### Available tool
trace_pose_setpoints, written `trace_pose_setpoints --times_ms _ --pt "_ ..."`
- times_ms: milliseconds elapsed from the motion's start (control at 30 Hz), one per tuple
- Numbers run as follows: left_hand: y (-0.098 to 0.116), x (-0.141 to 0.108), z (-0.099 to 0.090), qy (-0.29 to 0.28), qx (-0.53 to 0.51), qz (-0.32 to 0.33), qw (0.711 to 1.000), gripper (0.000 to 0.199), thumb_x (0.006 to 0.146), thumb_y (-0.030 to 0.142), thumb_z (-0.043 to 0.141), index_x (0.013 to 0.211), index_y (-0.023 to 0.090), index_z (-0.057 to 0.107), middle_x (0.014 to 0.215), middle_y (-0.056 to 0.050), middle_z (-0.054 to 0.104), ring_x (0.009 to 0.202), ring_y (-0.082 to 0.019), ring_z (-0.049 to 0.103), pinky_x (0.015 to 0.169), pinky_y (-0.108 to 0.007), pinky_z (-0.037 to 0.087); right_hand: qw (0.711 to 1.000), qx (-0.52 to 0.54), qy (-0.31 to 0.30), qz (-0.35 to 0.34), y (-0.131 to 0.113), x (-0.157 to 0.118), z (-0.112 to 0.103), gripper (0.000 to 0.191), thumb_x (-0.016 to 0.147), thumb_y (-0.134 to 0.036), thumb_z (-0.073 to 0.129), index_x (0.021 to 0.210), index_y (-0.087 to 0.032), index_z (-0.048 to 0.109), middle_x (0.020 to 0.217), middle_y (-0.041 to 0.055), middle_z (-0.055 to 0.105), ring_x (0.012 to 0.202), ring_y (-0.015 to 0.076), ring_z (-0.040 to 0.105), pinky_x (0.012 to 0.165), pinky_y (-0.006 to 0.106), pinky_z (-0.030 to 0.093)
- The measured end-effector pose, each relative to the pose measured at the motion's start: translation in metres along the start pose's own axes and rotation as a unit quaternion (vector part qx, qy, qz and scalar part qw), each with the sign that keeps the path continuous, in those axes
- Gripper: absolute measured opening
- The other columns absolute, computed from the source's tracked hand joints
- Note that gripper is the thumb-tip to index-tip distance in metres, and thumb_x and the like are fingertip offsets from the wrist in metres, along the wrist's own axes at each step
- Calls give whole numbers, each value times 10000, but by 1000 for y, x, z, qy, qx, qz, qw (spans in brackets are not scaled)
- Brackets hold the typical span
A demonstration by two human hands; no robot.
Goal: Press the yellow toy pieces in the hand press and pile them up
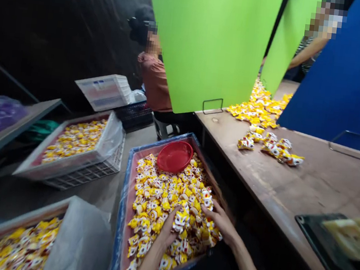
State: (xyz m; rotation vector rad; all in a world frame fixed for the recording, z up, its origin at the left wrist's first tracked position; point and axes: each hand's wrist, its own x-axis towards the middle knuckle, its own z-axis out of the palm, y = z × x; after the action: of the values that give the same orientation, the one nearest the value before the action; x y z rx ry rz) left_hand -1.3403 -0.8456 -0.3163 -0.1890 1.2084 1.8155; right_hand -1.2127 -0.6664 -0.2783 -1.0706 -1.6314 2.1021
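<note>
A blue-rimmed bin point(121, 215) with a pinkish lining is filled with small yellow-and-white figurines point(149, 201) that have painted animal-like faces. Low over the pile, my left hand point(168, 230) is closed around a figurine point(181, 220) whose face points up. My right hand point(223, 221) is at the bin's right side, fingers curled against another figurine point(207, 197); some of its fingertips are hidden among the pieces. On the heap at the far end rests a round red bowl point(175, 157), slightly tilted.
To the right, a long table point(311, 184) carries more figurines point(282, 150), green point(209, 47) and blue point(344, 88) dividers, and a dark tray point(320, 242). Two lined crates point(99, 160) point(84, 236) of figurines stand left. Two people point(155, 78) point(309, 50) are beyond.
</note>
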Motion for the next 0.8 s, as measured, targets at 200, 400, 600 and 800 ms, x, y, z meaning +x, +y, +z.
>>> trace_pose_setpoints --times_ms 200,400,600,800 --pt "51 17 88 50 40 98 993 513 881 294 844 1376 259 716 1234 -78 806 1146 -265 791 896 -296 650 978 -58 24 -200 -63 -12 -9 485 926 -533 781 1334 -273 761 1278 65 798 1200 314 746 1089 471 587" --pt "74 50 289 -160 260 364 880 529 906 372 858 1399 225 738 1374 -125 724 1295 -318 654 1191 -404 489 831 -337 379 -228 -165 6 -118 530 966 -438 684 1446 -214 688 1329 163 715 1205 352 691 1088 504 536" --pt "34 81 372 -121 466 427 765 506 971 367 755 1460 237 729 1549 -220 574 1523 -468 406 1286 -622 318 771 -432 463 -70 -173 32 -156 580 1020 -476 632 1544 -228 645 1355 225 653 1217 415 661 988 538 553" --pt "51 60 311 -63 401 450 796 545 998 467 723 1501 265 663 1718 -191 439 1668 -449 210 1330 -627 245 756 -453 468 -59 -155 37 -144 677 1035 -528 573 1663 -283 509 1444 233 588 1245 495 617 947 640 543"
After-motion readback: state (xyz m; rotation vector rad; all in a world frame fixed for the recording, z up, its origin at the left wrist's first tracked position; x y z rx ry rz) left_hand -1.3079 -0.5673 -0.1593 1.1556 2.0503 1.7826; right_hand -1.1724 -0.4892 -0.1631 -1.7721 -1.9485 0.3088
